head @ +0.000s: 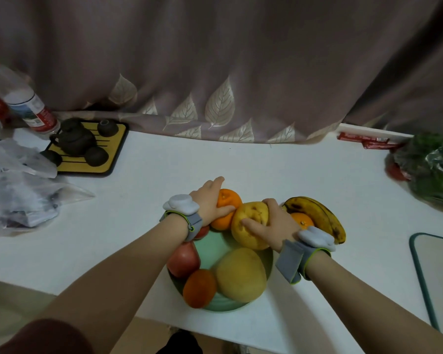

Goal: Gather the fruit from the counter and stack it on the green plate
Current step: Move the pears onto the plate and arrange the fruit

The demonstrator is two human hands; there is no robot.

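The green plate (216, 247) lies near the counter's front edge. On it rest a red apple (183, 260), an orange-red fruit (199, 288) and a large yellow fruit (241, 274). My left hand (210, 200) grips an orange (226, 212) at the plate's far rim. My right hand (276, 226) grips a yellow pear (251, 226) beside it, over the plate's back edge. A spotted banana (320, 217) and a second orange (302, 221) sit just right of my right hand.
A tea tray (113, 152) with a dark teapot (73, 139) and cups stands at the left, next to plastic bags (18, 190) and bottles (28, 103). Bagged greens (432, 169) lie at the right. A board (435, 277) sits at the right edge. A curtain (215, 72) hangs behind.
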